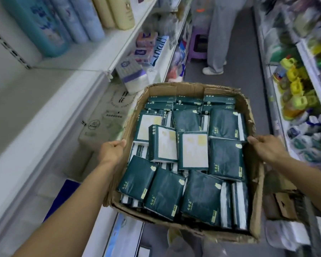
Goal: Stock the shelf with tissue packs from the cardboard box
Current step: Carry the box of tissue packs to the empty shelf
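Cool, even indoor light fills the aisle, brightest on the white shelf (50,84) at the left of the frame, and there are no hard shadows. The centre is sharpest. The dark green tissue packs (224,156) in the cardboard box (174,89) carry a soft sheen on their wrap, though the print is too soft to read. Toward the edges everything smears: the bottles (44,25) at upper left and the goods (295,86) down the right side are streaked with motion blur. Wide-angle distortion bends the shelf lines, most strongly at the corners.
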